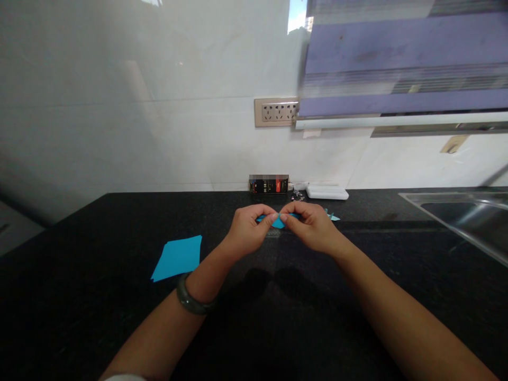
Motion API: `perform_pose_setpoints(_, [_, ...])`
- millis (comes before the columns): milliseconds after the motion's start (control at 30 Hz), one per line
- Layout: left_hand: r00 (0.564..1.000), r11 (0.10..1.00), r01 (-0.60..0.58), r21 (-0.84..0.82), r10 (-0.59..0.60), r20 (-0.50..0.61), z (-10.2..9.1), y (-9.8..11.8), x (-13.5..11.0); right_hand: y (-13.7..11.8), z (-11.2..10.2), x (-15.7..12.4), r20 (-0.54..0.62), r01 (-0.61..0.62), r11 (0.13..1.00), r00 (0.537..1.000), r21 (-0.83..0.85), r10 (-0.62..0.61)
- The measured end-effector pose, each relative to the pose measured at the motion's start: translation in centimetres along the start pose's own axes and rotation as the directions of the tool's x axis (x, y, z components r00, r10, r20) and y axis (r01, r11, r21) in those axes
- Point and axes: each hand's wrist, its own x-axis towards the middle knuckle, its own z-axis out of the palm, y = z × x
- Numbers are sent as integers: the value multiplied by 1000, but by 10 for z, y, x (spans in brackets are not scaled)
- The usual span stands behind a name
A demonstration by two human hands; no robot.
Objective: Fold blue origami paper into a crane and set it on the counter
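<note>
Between my two hands is a small piece of folded blue paper [278,223], held up above the dark counter. My left hand [251,228] pinches its left side between thumb and fingers. On the other side, my right hand [310,225] grips it the same way, with the two thumbs close together. Fingers cover much of the paper, so its full shape is hidden. A stack of flat blue paper sheets [178,258] lies on the counter left of my left forearm. Behind my right hand, a pale blue pointed paper piece [333,217] is partly visible.
The black counter [99,317] runs back to a tiled wall. Against it stand a phone with a lit screen [269,186] and a white flat object [327,192], with small items between them. A metal sink [468,211] is at right. A wall socket [277,112] and purple blind [397,58] are above.
</note>
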Motion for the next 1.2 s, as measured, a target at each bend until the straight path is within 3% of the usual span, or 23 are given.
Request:
perform_pose_setpoints(200, [985,968,160,-193,-145,88,2,-3,3,7,1,0,14,-41,996,999,76,40])
perform_pose_setpoints(300, [988,978,150,-149,-142,57,2,-4,4,12,1,1,45,-74,988,997,133,69])
perform_pose_setpoints(500, [996,995,89,-48,-88,14,2,-2,1,11,1,2,-11,-98,993,995,68,99])
perform_pose_setpoints(667, [987,977,162,-136,-160,28,1,-3,3,14,-2,1,97,-101,978,992,184,84])
perform_pose_setpoints(800, [971,937,238,-254,-234,47,2,-3,5,20,-4,1,164,-130,951,983,281,86])
perform_pose_setpoints(967, [940,820,339,-461,-319,124,4,1,6,21,-3,0,85,-140,951,989,274,121])
perform_pose_setpoints(1100, [894,752,449,-483,-382,236,2,1,5,16,-1,-1,79,-140,960,989,241,124])
perform_pose_setpoints(1200, [891,748,453,-485,-363,272,1,-1,5,12,0,-1,68,-131,965,991,229,118])
